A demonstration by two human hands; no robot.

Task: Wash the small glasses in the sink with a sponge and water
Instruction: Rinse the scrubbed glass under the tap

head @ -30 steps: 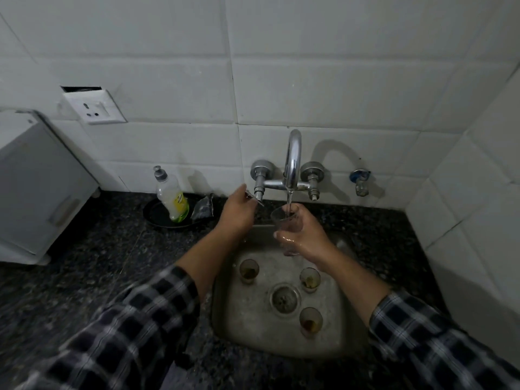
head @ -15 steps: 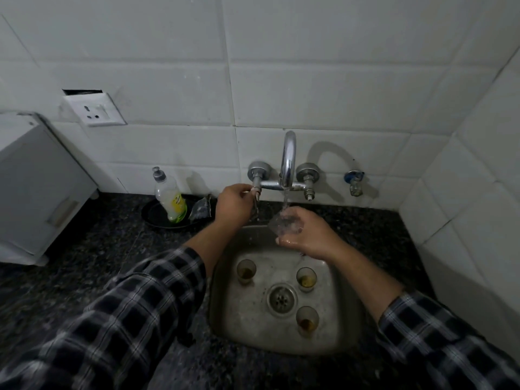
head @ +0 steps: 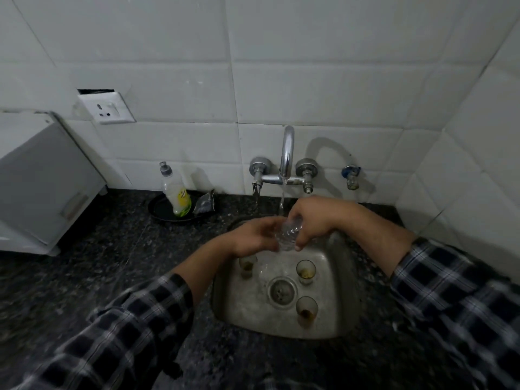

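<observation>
3 glasses (head: 306, 272) in sink (head: 342, 311)

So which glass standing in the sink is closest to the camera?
The glass just right of the drain, standing alone at the front.

Wall: white tiles (head: 309, 80) are seen behind and to the right of the basin.
Socket: a white power socket (head: 108, 109) is fixed to the wall at upper left, with a dark gap shown above its plate.
Appliance: a grey box (head: 42, 178) with a handle is stood at the left edge on the counter.
Counter: a dark speckled stone counter (head: 98, 263) is laid around the basin.
Dish: a black round dish (head: 160, 211) is set near the wall.
Bottle: a clear soap bottle (head: 176, 192) with yellow-green liquid is stood upright in the dish.
Packet: a crumpled packet (head: 205, 204) is placed just beside the bottle.
Valve: a small blue-capped valve (head: 350, 177) is mounted on the wall at right.
</observation>
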